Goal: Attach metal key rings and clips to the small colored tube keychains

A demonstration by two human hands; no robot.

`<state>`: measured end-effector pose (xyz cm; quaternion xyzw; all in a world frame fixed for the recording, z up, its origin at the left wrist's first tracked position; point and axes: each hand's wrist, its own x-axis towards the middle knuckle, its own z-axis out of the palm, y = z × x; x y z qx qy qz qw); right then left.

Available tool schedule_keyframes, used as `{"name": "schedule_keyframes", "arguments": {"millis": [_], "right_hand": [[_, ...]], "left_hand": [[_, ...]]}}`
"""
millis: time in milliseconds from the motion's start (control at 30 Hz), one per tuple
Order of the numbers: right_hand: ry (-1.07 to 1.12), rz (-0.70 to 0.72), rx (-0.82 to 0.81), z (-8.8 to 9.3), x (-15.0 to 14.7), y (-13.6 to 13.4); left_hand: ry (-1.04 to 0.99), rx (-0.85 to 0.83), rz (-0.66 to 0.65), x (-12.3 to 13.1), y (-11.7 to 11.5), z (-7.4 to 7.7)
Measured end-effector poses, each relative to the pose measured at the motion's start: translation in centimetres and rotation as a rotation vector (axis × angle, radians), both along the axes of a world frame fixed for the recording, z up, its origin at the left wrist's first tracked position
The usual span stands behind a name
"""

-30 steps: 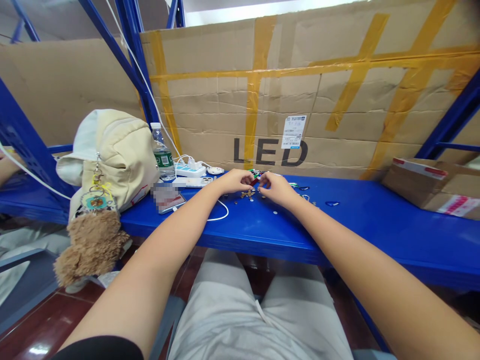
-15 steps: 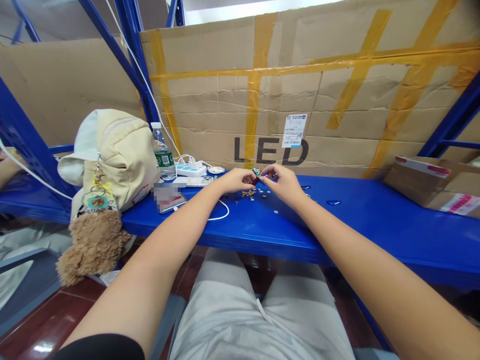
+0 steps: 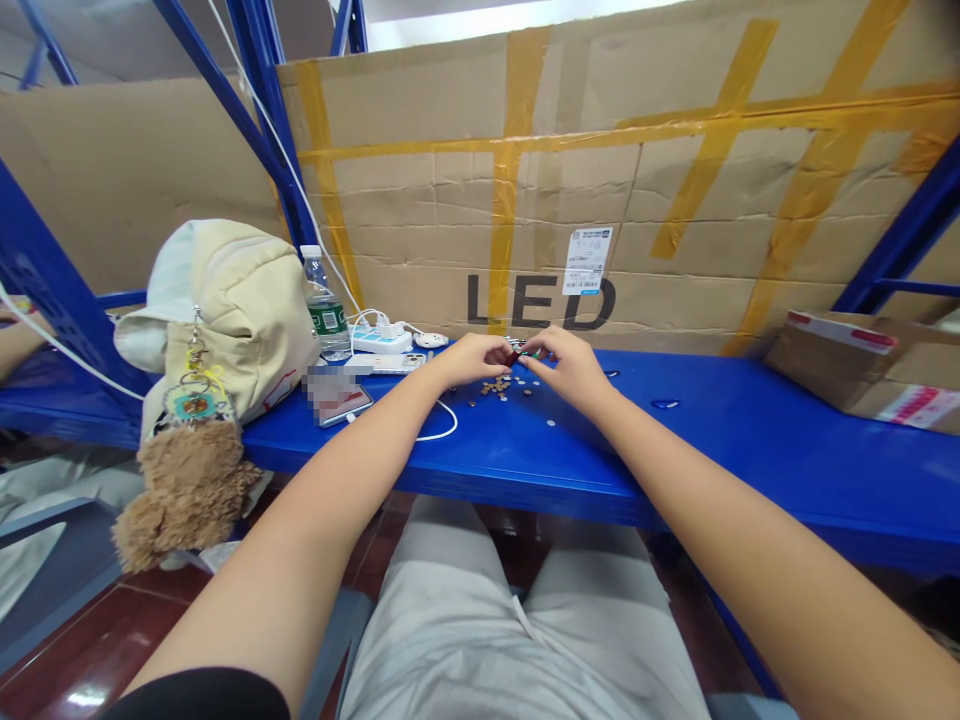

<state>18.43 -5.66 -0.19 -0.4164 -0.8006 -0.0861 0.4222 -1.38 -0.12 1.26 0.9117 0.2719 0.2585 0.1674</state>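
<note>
My left hand [image 3: 471, 360] and my right hand [image 3: 564, 368] meet above a blue steel shelf [image 3: 720, 440]. Their fingertips close together on a small dark red piece [image 3: 512, 358], which is mostly hidden by my fingers. Just below them lies a scatter of small gold and silver beads [image 3: 496, 386] on the shelf. Behind my fingertips, a small cluster of green and metal parts [image 3: 514, 343] is partly covered. A blue translucent charm [image 3: 664, 403] lies to the right of my right hand.
A cream bag [image 3: 240, 320] with a keychain and plush bear [image 3: 186, 490] sits at the shelf's left, near a water bottle [image 3: 325, 312], power strip [image 3: 381, 340] and phone [image 3: 343, 404]. A cardboard box [image 3: 862, 375] stands right. A co-worker's arm [image 3: 16, 342] shows at far left.
My fingertips have drawn closer together around the small red piece, and both hands have shifted slightly inward. The beads on the shelf stay in place.
</note>
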Motion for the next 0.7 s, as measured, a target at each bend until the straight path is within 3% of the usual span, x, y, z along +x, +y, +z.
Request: {"name": "schedule_keyframes", "arguments": {"millis": [267,467,567,700], "right_hand": [[-0.173,-0.037,-0.094,-0.3,-0.1,-0.2],[-0.013,-0.158,-0.161,-0.3,0.3,0.1],[-0.160,-0.203,-0.301,-0.4,0.9,0.4],[-0.334,-0.150,-0.511,-0.8,1.3,0.6]], "left_hand": [[0.073,0.094,0.017,-0.1,0.5,-0.3],[0.061,0.114,0.088,-0.2,0.5,-0.2],[0.075,0.095,0.086,-0.4,0.6,-0.3],[0.096,0.106,0.077,-0.5,0.7,-0.3]]}}
